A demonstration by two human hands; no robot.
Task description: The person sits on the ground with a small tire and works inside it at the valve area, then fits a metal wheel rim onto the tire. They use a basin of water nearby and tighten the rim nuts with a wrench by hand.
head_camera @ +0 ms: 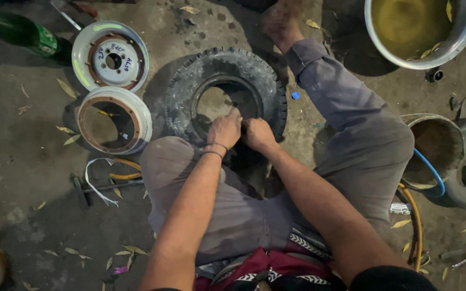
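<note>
Gripping tyre (226, 94) inner rim: left hand (224, 131), right hand (258, 134) side by side.

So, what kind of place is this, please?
Probably a roadside or outdoor tyre repair spot. Both hands, left hand and right hand, work on a small tyre lying on bare ground beside two wheel rim halves and a metal basin.

My fingertips are hidden inside the tyre (225, 94) rim; at one o'clock, the metal basin (462, 32) is cut off.
</note>
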